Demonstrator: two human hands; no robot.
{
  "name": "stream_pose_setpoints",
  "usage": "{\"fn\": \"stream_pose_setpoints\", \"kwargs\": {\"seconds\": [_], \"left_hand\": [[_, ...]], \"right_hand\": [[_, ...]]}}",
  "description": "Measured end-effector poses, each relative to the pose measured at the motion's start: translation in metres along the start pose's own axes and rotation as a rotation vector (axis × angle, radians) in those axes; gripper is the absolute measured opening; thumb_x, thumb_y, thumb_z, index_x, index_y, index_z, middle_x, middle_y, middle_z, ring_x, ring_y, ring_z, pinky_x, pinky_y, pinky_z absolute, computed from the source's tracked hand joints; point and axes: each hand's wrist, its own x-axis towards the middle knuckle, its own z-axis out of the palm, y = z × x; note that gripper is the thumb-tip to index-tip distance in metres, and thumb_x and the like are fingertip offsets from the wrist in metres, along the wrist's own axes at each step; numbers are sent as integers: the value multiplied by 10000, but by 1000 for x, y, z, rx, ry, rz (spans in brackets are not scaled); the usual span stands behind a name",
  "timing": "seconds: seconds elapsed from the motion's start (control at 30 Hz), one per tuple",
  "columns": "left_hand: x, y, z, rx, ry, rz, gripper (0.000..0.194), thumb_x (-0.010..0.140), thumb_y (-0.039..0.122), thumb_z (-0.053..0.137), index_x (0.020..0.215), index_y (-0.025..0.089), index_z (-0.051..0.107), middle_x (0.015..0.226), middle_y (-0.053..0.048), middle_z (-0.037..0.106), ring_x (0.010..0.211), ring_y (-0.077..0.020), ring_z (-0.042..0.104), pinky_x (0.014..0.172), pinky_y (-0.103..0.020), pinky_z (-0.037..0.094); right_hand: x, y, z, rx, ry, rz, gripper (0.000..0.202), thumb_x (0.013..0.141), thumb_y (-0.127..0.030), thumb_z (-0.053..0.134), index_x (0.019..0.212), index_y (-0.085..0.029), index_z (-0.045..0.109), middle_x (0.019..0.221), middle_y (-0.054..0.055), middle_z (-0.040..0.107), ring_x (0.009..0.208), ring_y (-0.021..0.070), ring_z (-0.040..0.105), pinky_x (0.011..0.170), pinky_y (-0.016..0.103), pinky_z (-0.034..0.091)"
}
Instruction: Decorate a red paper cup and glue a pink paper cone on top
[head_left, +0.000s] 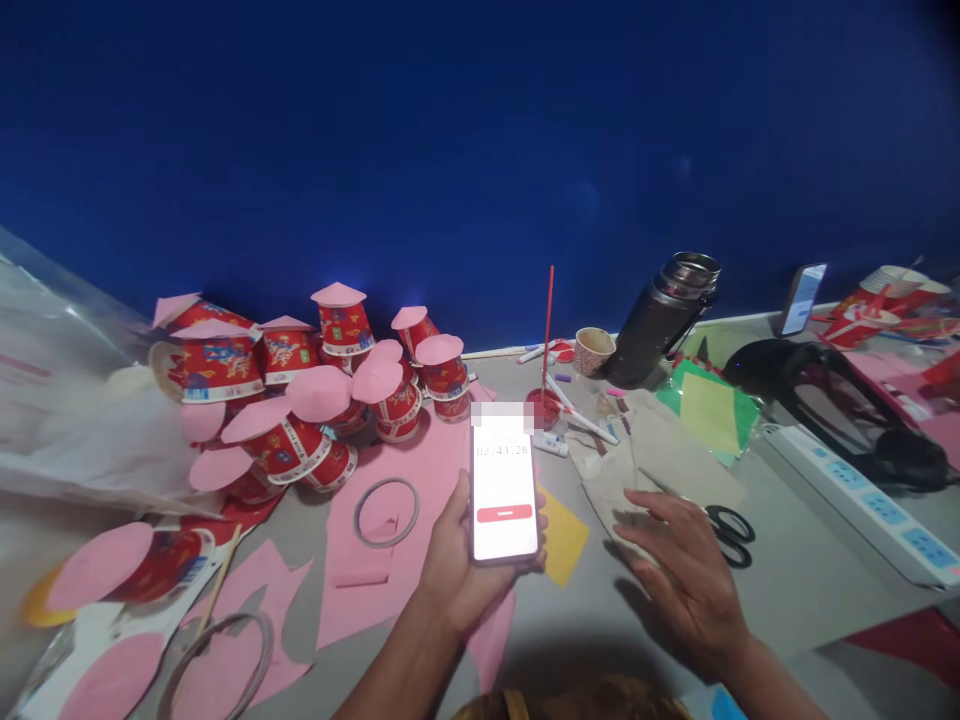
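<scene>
My left hand [448,575] is wrapped around a phone [504,535], held upright with its lit screen facing me. The screen reads like a timer, 02:41.26, above a red button. My right hand [690,575] hovers over the table with fingers apart and nothing in it. Just beyond its fingers lie a beige cloth-like piece [660,440] and black-handled scissors [729,530], their blades partly hidden. Pink paper [435,470] spreads under and left of the phone, with a grey ring [358,512] on it. A yellow paper piece [566,535] shows right of the phone.
Red paper cups with pink cone tops [341,320] crowd the back left, beside a clear plastic bag [60,400]. A dark thermos [660,325] leans near a small cup [594,350] and markers. A white power strip [862,500] lies at right, near another phone [802,300]. A blue wall [480,150] stands behind.
</scene>
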Motion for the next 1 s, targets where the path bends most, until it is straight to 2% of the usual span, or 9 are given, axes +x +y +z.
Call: {"fn": "stream_pose_setpoints", "kwargs": {"seconds": [0.27, 0.43, 0.73, 1.0], "left_hand": [[0, 1, -1, -14, 21, 6, 760, 957, 684, 537, 1316, 25, 656, 1075, -214, 737, 890, -317, 704, 749, -427, 523], [-1, 1, 1, -22, 15, 8, 738, 968, 671, 522, 1331, 42, 653, 1107, -216, 729, 905, -318, 698, 752, -427, 516], [-1, 2, 2, -39, -18, 20, 712, 969, 664, 512, 1340, 73, 654, 1129, -209, 712, 924, -317, 682, 764, -430, 511], [-2, 1, 5, -57, -11, 20, 794, 968, 696, 468, 1445, 70, 569, 1103, -193, 696, 894, -299, 660, 751, -420, 497]], "right_hand": [[-14, 3, -2, 12, -14, 16, 208, 1028, -297, 556, 1060, -220, 747, 1095, 126, 759, 976, 272, 717, 781, 419, 607], [-25, 8, 5, 24, -40, 92, 219, 1035, -303, 554, 1061, -226, 758, 1016, 95, 794, 898, 236, 772, 740, 348, 644], [-33, 11, 13, 35, -58, 175, 272, 1059, -336, 513, 997, -224, 753, 904, 86, 799, 797, 231, 783, 671, 333, 645], [-30, 10, 13, 27, -87, 194, 326, 1072, -379, 485, 949, -223, 744, 863, 79, 790, 746, 218, 767, 621, 321, 623]]}}
